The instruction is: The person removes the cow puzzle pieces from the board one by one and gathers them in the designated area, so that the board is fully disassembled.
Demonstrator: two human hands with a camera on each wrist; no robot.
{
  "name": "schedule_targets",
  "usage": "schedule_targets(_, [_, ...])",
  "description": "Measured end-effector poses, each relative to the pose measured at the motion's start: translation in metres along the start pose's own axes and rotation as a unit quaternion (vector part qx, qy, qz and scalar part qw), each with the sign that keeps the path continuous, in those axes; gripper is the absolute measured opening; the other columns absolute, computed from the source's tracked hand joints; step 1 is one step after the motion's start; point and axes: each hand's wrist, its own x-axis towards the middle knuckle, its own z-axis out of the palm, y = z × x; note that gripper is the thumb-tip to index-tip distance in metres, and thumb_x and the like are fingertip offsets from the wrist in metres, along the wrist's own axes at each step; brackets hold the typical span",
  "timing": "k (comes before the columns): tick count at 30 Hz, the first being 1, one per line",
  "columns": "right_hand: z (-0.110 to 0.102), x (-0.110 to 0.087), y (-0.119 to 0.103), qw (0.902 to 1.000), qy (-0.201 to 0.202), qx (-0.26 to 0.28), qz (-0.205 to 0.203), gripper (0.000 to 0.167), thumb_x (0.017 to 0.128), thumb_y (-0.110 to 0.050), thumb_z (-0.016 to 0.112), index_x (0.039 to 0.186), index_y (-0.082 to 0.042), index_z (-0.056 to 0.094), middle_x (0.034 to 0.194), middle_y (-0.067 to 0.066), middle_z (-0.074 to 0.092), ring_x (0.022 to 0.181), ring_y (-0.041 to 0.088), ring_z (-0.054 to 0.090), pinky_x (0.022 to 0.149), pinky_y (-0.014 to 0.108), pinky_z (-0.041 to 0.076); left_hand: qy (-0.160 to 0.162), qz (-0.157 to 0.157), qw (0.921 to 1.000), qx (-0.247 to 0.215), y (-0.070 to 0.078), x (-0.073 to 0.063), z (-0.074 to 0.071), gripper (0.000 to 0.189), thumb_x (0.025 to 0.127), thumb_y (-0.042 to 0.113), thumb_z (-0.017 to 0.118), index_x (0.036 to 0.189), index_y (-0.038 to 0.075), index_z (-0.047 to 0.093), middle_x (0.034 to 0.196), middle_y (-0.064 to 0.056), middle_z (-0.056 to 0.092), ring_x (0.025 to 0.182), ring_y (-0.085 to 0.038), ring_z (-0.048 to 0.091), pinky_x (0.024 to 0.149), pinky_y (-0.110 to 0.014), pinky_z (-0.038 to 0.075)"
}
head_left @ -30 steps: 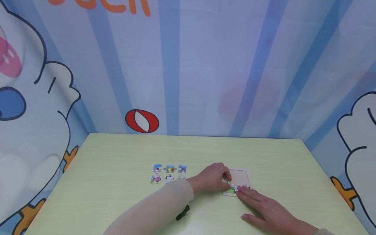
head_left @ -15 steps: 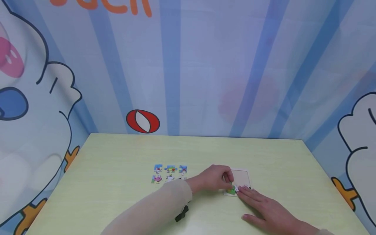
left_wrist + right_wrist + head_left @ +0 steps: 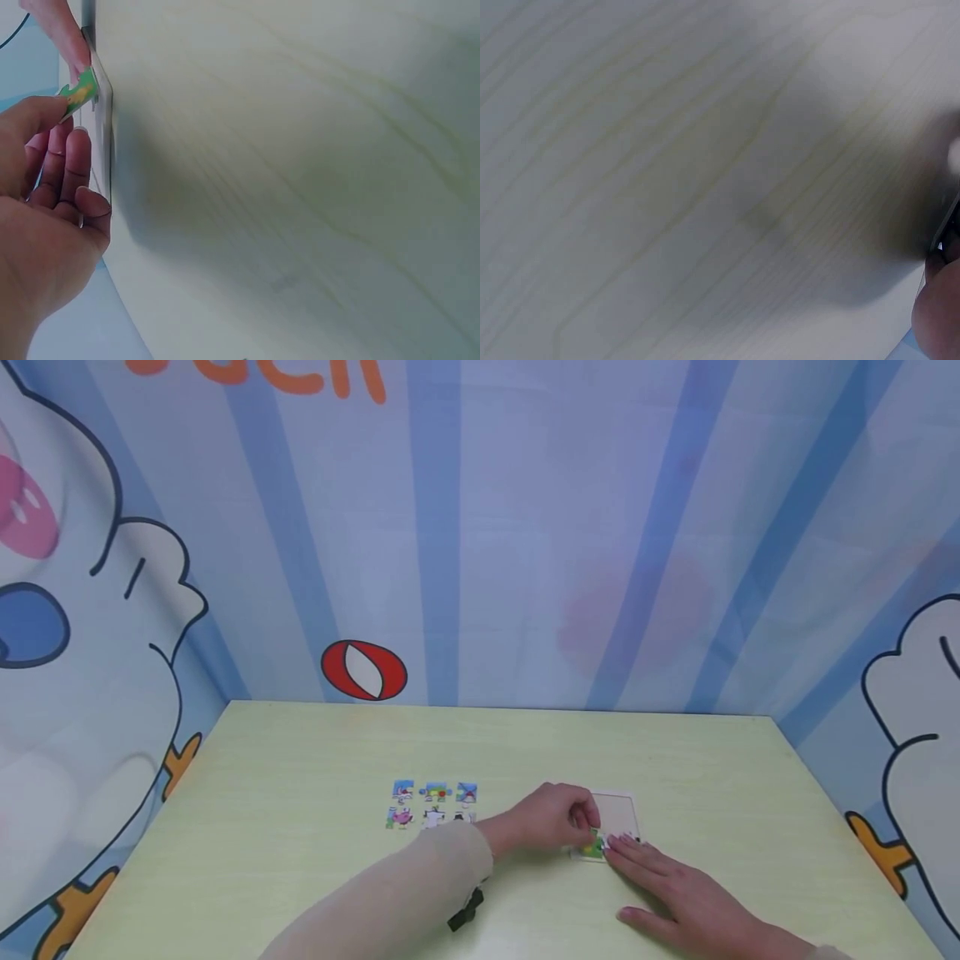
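Note:
My left hand [image 3: 551,817] pinches a green puzzle piece [image 3: 81,91] between thumb and fingers at the near left corner of a pale puzzle tray [image 3: 619,808]. In the left wrist view the piece looks tilted, one end at the tray's surface. With straight fingers, my right hand [image 3: 678,889] touches the near part of the tray, its fingertips beside the green piece. Bits of white and black print show at those fingertips, mostly covered. The right wrist view catches only a dark, blurred part of the right hand [image 3: 937,307] at its edge.
Left of the tray, several loose puzzle pieces [image 3: 436,792] lie in two rows on the pale wooden table [image 3: 315,860]. My left sleeve [image 3: 390,893] partly covers the near row. A striped blue cloth backdrop [image 3: 510,568] rises behind the table's far edge.
The left hand has shifted slightly to the right and nearer me with the green puzzle piece, toward the right fingertips. My right hand has stayed in place.

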Motion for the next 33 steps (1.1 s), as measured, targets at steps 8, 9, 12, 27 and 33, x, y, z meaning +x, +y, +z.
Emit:
schedule_targets(8, [0.0, 0.001, 0.0, 1.0, 0.002, 0.003, -0.004, 0.071, 0.106, -0.063, 0.053, 0.165, -0.023, 0.044, 0.169, -0.002, 0.043, 0.15, 0.03, 0.047, 0.108, 0.052, 0.052, 0.007, -0.009, 0.9999, -0.001, 0.006, -0.003, -0.01, 0.013, 0.093, 0.009, 0.083, 0.095, 0.016, 0.072, 0.083, 0.011, 0.066, 0.076, -0.002, 0.058, 0.074, -0.017, 0.049])
schedule_targets(9, [0.0, 0.001, 0.0, 1.0, 0.001, 0.005, -0.003, 0.071, 0.106, -0.063, 0.052, 0.165, -0.023, 0.044, 0.169, -0.002, 0.042, 0.151, 0.03, 0.047, 0.108, 0.053, 0.052, 0.007, -0.009, 0.9999, 0.0, 0.007, -0.004, -0.013, 0.013, 0.093, 0.009, 0.082, 0.095, 0.016, 0.072, 0.083, 0.011, 0.066, 0.076, -0.002, 0.058, 0.074, -0.017, 0.049])
schedule_targets(12, [0.0, 0.002, 0.0, 1.0, -0.003, 0.007, 0.005, 0.072, 0.106, -0.065, 0.051, 0.164, -0.024, 0.044, 0.169, -0.002, 0.042, 0.151, 0.03, 0.047, 0.109, 0.053, 0.051, 0.01, -0.006, 0.9999, 0.008, 0.007, -0.007, -0.019, 0.013, 0.093, 0.009, 0.082, 0.094, 0.017, 0.071, 0.083, 0.012, 0.066, 0.076, -0.002, 0.058, 0.073, -0.017, 0.049])
schedule_targets(27, [0.003, 0.001, 0.0, 0.9999, 0.013, -0.007, -0.002, 0.07, 0.106, -0.064, 0.052, 0.162, -0.023, 0.049, 0.167, -0.003, 0.046, 0.148, 0.028, 0.051, 0.107, 0.05, 0.053, 0.025, -0.01, 0.9995, 0.017, -0.002, -0.028, -0.049, 0.014, 0.094, 0.01, 0.081, 0.092, 0.019, 0.071, 0.084, 0.012, 0.067, 0.076, -0.004, 0.058, 0.072, -0.021, 0.049])
schedule_targets(33, [0.0, 0.002, -0.002, 0.9997, -0.012, 0.009, 0.019, 0.073, 0.105, -0.068, 0.048, 0.163, -0.025, 0.047, 0.169, -0.004, 0.043, 0.15, 0.028, 0.048, 0.11, 0.052, 0.05, 0.031, -0.019, 0.9992, 0.018, -0.012, -0.04, -0.059, 0.014, 0.094, 0.01, 0.08, 0.093, 0.02, 0.071, 0.085, 0.011, 0.067, 0.077, -0.005, 0.059, 0.072, -0.023, 0.049])
